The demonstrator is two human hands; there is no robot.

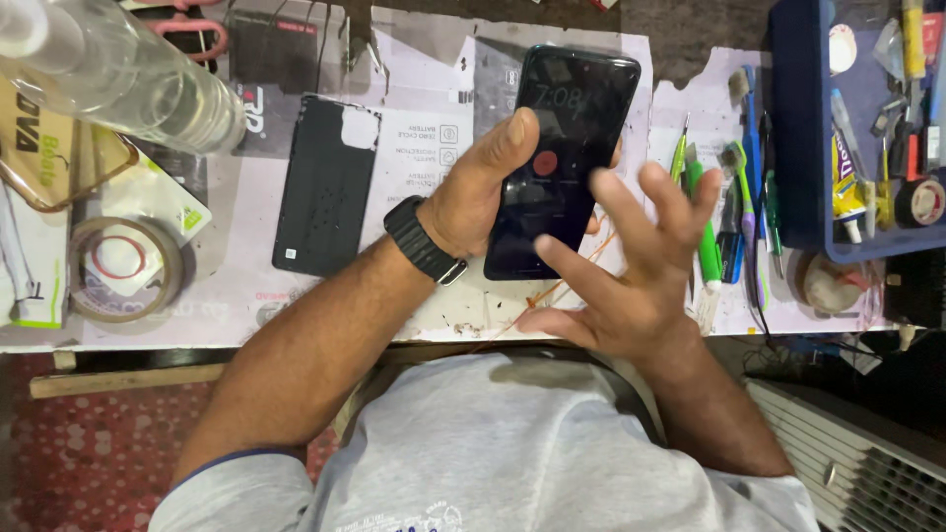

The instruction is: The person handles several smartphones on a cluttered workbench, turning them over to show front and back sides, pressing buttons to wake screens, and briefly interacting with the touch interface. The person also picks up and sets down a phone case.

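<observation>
Two bare hands are seen from above, working over a cluttered repair bench [246, 296] covered with flattened cardboard. Nearest the viewer, a grey shirt and both forearms fill the lower frame. The right hand [631, 266] is held open just above the bench edge, fingers spread wide and holding nothing, its fingertips close to the lower right side of a black smartphone [567, 128]. The left hand [483, 197], with a black watch [424, 239] on its wrist, is wrapped around the phone from the left, the thumb pressed on the lit screen beside a round red icon. The phone is lifted slightly and tilted, roughly at the centre of the bench.

The step in hand appears to be a check of the screen after reassembly or before opening; the next move would likely call for a steady left grip while the right hand taps or swipes.

Left of the phone, a black back cover [325, 187] lies flat. Further left are a roll of tape [123, 266] and a clear plastic bottle [128, 79]. To the right, screwdrivers and brushes [724, 207] lie in a row, near the right hand, and beyond them a blue tray [798, 128] holds glue and small tools.
</observation>
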